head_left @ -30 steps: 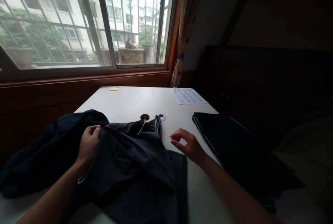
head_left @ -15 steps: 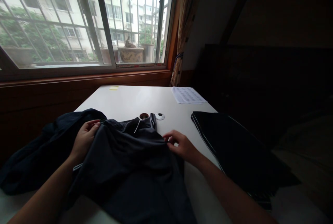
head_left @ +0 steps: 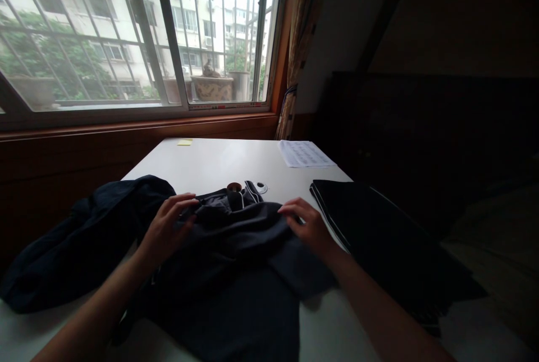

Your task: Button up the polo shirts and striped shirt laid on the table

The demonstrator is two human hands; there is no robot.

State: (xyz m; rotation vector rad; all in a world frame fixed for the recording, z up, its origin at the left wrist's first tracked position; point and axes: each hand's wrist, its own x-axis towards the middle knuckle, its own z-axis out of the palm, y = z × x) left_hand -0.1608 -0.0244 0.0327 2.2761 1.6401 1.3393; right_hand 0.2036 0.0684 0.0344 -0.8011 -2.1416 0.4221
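Note:
A dark navy garment (head_left: 236, 283) with white-striped trim and a white cord lies crumpled on the white table (head_left: 236, 157) in front of me. My left hand (head_left: 168, 227) rests over its upper left part, fingers stretched out and thumb apart, with no cloth visibly gripped. At the upper right edge of the cloth, my right hand (head_left: 305, 226) has thumb and fingers closed on a fold. Just beyond the trim are a small round brown object (head_left: 234, 187) and a white ring (head_left: 261, 187), partly hidden by the cloth.
Another dark garment (head_left: 84, 238) is heaped at the left. At the right edge lies a flat stack of dark clothes (head_left: 379, 233) with white piping. Printed sheets (head_left: 305, 154) and a yellow note (head_left: 185, 142) lie at the far side, below a barred window (head_left: 126, 36).
My left hand has let go of the garment's upper left corner and moved right over it. My right hand has shifted slightly right, and the garment has spread and dropped flatter.

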